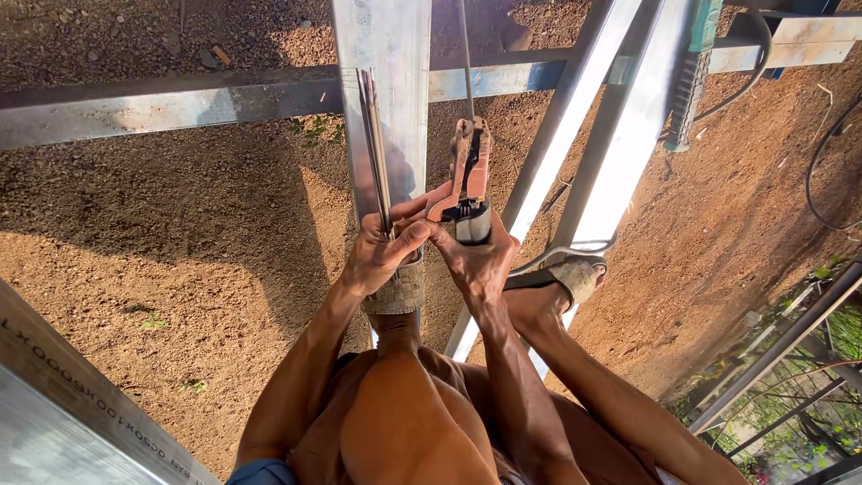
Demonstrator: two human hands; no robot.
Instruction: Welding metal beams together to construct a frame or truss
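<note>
Nearest to us, we crouch over the work with knees bent, forearms reaching down and forward. Our left hand (382, 256) is closed around a bundle of thin welding rods (375, 153), its fingers wrapped on their lower ends so that the rods run up along the flat steel section (391, 99) in front of us. Just beside it, touching at the thumbs, our right hand (480, 265) has its fingers clamped on the grey grip of an orange electrode holder (467, 171). A single rod (467, 58) stands in the holder's clamp and points away from us, up out of view.

Under the hands, one sandalled foot (395, 292) rests on the flat section, and the other sandal (575, 274) sits on a slanting steel rail (620, 153) to the right.

So far, as we judge it, a rod is seated in the holder and spares are in hand; no arc or fresh weld shows, so the welding seems yet to start.

Farther off, a crossbar (180, 103) runs over the reddish bare soil (180, 233), and black cable (822, 153) trails at the far right.
</note>
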